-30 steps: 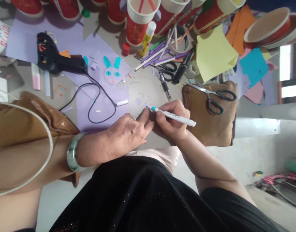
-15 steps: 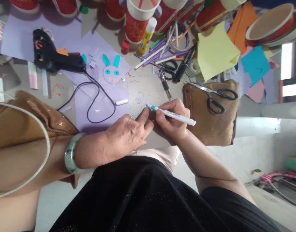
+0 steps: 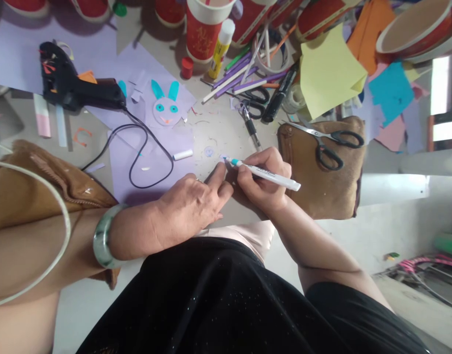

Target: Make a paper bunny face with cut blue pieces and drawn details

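My right hand (image 3: 265,179) is closed around a white marker pen (image 3: 273,177) with a blue tip end. The marker's tip points down and left at a tiny purple paper scrap (image 3: 223,157) on the table. Flat on the table lies my left hand (image 3: 194,201), its index finger stretched to the scrap's lower edge and the other fingers slightly bent. Just left of the scrap is a small round purple paper piece (image 3: 209,151) with a mark drawn on it. A white marker cap (image 3: 183,155) rests on purple paper. Above it lies a purple paper rabbit face (image 3: 166,116) with teal ears.
A black glue gun (image 3: 82,91) trails its cord at left. Scissors (image 3: 320,137) lie on a brown cushion (image 3: 322,191) at right. Red paper cups (image 3: 202,37), a glue stick (image 3: 220,51), a black marker (image 3: 281,93) and yellow paper (image 3: 327,73) crowd the back.
The view has shifted slightly, so the tabletop things sit a little further left and up. Both hands keep nearly the same pose, with the marker still at the scrap.
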`<state>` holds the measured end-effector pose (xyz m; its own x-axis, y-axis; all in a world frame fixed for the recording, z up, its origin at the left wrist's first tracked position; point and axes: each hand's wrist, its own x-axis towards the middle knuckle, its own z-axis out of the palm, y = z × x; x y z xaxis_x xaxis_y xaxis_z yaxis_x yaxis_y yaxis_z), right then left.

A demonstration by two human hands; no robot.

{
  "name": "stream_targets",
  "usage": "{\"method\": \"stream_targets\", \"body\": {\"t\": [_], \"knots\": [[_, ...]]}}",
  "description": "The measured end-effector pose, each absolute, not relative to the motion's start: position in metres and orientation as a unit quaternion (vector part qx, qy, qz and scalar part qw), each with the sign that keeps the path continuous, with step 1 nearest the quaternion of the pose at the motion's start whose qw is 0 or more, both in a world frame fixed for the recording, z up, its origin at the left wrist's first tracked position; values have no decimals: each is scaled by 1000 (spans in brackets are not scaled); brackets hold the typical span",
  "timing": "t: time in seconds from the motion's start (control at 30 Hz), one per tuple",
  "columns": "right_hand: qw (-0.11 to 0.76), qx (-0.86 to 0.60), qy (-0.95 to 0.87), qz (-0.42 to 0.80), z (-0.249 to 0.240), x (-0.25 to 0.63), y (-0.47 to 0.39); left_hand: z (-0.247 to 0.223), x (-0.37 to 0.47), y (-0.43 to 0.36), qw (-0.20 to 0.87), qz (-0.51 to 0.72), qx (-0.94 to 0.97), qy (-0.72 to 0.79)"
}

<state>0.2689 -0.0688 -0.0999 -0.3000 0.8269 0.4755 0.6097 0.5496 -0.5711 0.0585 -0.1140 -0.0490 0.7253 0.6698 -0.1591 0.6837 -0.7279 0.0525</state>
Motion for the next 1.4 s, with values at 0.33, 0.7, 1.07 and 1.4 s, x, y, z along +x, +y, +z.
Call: {"method": "stream_targets", "body": {"t": [0.33,0.7,1.07,1.4], "knots": [[364,-464,-796,137,-103,272,-70,-41,57,-113,82,-77,925,362],[367,-471,-791,137,-101,269,-70,-42,58,-115,44,-73,930,357],[381,-474,-780,147,-107,270,-68,-43,58,-114,72,-62,924,370],[367,-480,-783,148,-107,272,-69,-40,55,-115,53,-58,932,353]]}}
